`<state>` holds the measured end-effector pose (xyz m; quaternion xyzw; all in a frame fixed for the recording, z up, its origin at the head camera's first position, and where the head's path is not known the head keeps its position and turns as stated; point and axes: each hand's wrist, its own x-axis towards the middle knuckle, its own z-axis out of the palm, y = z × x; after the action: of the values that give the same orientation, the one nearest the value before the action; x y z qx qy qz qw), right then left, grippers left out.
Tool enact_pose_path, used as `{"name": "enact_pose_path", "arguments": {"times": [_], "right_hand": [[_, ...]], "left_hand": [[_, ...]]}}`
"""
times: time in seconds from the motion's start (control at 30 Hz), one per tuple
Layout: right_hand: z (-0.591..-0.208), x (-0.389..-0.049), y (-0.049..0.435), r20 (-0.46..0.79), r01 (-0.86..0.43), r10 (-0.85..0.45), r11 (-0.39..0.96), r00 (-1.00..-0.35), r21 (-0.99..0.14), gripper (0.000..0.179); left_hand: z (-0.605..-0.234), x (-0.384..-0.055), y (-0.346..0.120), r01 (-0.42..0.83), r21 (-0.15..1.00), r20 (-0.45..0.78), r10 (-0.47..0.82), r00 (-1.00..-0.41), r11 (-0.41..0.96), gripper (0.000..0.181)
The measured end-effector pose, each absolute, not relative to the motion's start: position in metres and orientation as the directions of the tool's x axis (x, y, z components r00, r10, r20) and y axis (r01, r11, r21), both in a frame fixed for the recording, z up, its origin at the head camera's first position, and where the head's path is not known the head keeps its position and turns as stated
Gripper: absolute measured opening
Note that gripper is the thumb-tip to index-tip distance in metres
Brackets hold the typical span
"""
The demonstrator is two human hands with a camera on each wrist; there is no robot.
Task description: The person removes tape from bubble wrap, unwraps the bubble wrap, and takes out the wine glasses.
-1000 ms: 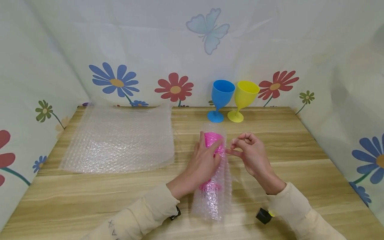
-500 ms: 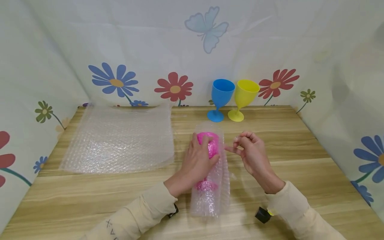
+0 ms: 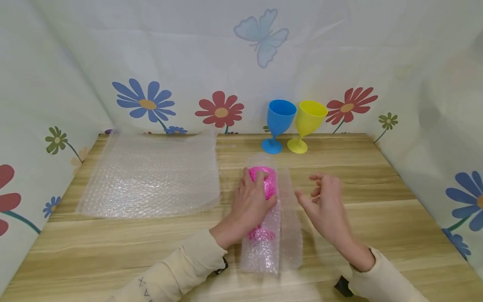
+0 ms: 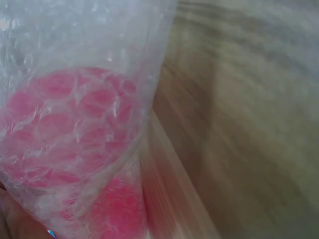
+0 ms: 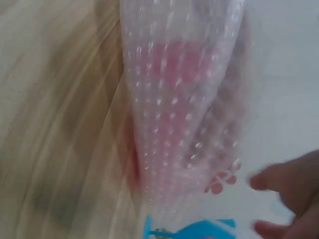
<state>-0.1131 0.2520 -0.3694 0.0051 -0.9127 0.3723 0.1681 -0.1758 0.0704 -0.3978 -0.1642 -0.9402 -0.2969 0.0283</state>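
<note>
A pink goblet [image 3: 270,188] lies in a roll of bubble wrap [image 3: 260,256], its bowl toward the far side of the table. My left hand [image 3: 250,201] grips the roll around the bowl, fingers curled over the top. In the left wrist view the pink base [image 4: 75,119] shows through the bubbles. A loose flap [image 3: 292,235] of the wrap lies along the roll's right side. My right hand [image 3: 326,205] is just right of that flap, apart from it, with nothing in its loosely bent fingers. The right wrist view has its blurred fingers [image 5: 279,184] beside the wrap.
A blue goblet [image 3: 281,117] and a yellow goblet [image 3: 310,119] stand upright at the table's back edge. A flat sheet of bubble wrap [image 3: 151,180] covers the left part of the wooden table [image 3: 377,235]. Flower-printed cloth [image 3: 181,50] surrounds the table.
The left hand has rolled the wrapped goblet slightly left and curled over it. My right hand has moved right, away from the wrap's edge, its fingers spreading. The flap now lies farther out.
</note>
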Motion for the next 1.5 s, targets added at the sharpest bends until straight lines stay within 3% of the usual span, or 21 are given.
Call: {"name": "enact_pose_path", "arguments": {"times": [0.1, 0.2, 0.3, 0.43, 0.6, 0.8, 1.07, 1.33, 1.5], "right_hand": [[-0.366, -0.099, 0.249, 0.189, -0.157, -0.069, 0.85, -0.98, -0.503, 0.042], [-0.365, -0.092, 0.247, 0.106, -0.215, -0.187, 0.881, -0.977, -0.422, 0.036], [-0.368, -0.097, 0.248, 0.09, -0.298, -0.287, 0.858, -0.954, -0.419, 0.028], [-0.376, -0.115, 0.252, -0.003, -0.321, -0.378, 0.789, -0.926, -0.524, 0.015], [-0.387, -0.13, 0.257, -0.144, -0.194, -0.364, 0.743, -0.92, -0.64, 0.011], [-0.391, -0.136, 0.262, -0.186, -0.122, -0.316, 0.747, -0.93, -0.653, 0.011], [-0.389, -0.137, 0.27, -0.212, -0.058, -0.252, 0.761, -0.944, -0.647, 0.01], [-0.385, -0.138, 0.288, -0.204, -0.049, -0.232, 0.765, -0.951, -0.642, 0.008], [-0.387, -0.139, 0.299, -0.213, -0.034, -0.228, 0.753, -0.95, -0.657, 0.006]], "left_hand": [[-0.398, -0.176, 0.07, 0.328, 0.544, 0.162, 0.287, -0.944, 0.772, 0.061], [-0.398, -0.176, 0.07, 0.327, 0.566, 0.163, 0.286, -0.944, 0.757, 0.06], [-0.398, -0.175, 0.07, 0.32, 0.596, 0.158, 0.283, -0.946, 0.737, 0.059], [-0.398, -0.172, 0.068, 0.324, 0.609, 0.16, 0.288, -0.944, 0.724, 0.06], [-0.396, -0.17, 0.068, 0.417, 0.549, 0.196, 0.373, -0.907, 0.725, 0.051], [-0.392, -0.168, 0.069, 0.447, 0.457, 0.157, 0.425, -0.891, 0.769, 0.037], [-0.395, -0.169, 0.073, 0.386, 0.377, 0.085, 0.383, -0.92, 0.842, 0.08], [-0.396, -0.173, 0.071, 0.431, 0.466, 0.202, 0.381, -0.902, 0.773, 0.063], [-0.394, -0.171, 0.07, 0.433, 0.483, 0.193, 0.389, -0.901, 0.761, 0.061]]}}
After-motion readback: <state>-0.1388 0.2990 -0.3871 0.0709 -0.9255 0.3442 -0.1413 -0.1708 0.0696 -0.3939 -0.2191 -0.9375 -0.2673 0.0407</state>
